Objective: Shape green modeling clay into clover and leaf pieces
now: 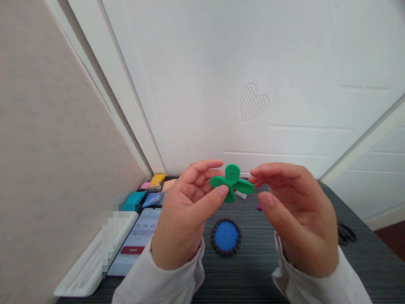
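The green four-petal clay shape point(232, 182) is up in the air over the dark lined table point(249, 266). My left hand point(186, 211) pinches it between thumb and fingers. My right hand point(297, 215) is near its side, thumb and fingers a little apart, holding nothing. Below sits a blue disc point(226, 236) with small black balls around it. A phone point(139, 240) lies to the left, black scissors point(346, 233) to the right. Behind is a white panel point(196, 76) with hearts on it.
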A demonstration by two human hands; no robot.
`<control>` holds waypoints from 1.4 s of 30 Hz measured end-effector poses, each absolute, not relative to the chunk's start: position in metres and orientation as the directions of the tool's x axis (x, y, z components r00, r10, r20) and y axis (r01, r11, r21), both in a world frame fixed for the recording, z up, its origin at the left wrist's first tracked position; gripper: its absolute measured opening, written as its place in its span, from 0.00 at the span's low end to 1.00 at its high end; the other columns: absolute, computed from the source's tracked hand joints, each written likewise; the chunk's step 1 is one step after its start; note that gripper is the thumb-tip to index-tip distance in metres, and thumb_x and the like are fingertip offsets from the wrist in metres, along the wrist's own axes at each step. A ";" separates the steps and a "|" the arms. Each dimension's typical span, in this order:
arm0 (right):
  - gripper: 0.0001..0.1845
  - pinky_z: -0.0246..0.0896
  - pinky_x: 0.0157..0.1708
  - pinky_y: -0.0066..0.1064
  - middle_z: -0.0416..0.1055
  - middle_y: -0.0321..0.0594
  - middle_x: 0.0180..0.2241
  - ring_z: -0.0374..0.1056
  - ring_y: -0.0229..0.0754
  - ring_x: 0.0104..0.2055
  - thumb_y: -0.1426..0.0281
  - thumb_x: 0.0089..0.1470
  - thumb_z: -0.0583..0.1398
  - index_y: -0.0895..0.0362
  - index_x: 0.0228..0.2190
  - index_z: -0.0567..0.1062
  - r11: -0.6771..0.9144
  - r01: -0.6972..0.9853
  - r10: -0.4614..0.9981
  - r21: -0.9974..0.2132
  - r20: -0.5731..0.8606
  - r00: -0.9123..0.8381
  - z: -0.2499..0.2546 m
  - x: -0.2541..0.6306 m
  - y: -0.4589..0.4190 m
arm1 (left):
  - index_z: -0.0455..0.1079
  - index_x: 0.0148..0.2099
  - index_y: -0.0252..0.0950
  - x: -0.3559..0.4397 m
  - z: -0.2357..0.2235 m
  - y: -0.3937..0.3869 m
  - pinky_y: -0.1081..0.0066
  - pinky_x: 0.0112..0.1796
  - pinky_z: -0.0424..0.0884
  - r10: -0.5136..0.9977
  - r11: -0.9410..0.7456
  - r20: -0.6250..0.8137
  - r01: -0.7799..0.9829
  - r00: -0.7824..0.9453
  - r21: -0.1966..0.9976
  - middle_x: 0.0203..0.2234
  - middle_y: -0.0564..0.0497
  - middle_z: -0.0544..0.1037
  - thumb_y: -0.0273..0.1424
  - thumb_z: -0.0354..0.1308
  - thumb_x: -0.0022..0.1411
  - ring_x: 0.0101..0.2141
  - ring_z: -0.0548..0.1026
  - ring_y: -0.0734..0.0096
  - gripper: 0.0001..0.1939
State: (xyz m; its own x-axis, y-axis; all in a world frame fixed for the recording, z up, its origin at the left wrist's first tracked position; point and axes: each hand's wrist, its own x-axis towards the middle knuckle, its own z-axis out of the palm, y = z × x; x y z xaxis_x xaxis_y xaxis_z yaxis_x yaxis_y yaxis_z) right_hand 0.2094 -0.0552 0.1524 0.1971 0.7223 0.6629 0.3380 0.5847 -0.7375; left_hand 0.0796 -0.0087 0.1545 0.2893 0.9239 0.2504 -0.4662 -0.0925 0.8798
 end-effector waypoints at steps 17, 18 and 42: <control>0.06 0.61 0.38 0.35 0.68 0.36 0.28 0.65 0.40 0.35 0.71 0.47 0.56 0.55 0.32 0.69 0.420 0.360 0.848 -0.833 0.502 0.172 0.148 0.210 -0.045 | 0.66 0.42 0.39 0.094 0.152 -0.021 0.75 0.36 0.70 0.912 -0.392 0.409 -0.221 0.037 0.893 0.31 0.53 0.75 0.23 0.58 0.48 0.32 0.73 0.74 0.17; 0.06 0.61 0.38 0.35 0.68 0.37 0.28 0.65 0.40 0.35 0.71 0.47 0.56 0.55 0.32 0.69 0.423 0.353 0.848 -0.835 0.502 0.171 0.148 0.209 -0.045 | 0.65 0.43 0.39 0.094 0.153 -0.021 0.74 0.36 0.70 0.911 -0.396 0.411 -0.226 0.024 0.890 0.31 0.52 0.75 0.23 0.58 0.47 0.33 0.73 0.73 0.18; 0.06 0.60 0.37 0.34 0.68 0.37 0.30 0.64 0.39 0.35 0.73 0.46 0.56 0.55 0.30 0.67 0.414 0.378 0.856 -0.828 0.495 0.148 0.146 0.206 -0.042 | 0.65 0.44 0.40 0.090 0.151 -0.022 0.75 0.36 0.71 0.878 -0.468 0.473 -0.073 0.073 0.881 0.33 0.52 0.75 0.22 0.56 0.49 0.32 0.73 0.73 0.18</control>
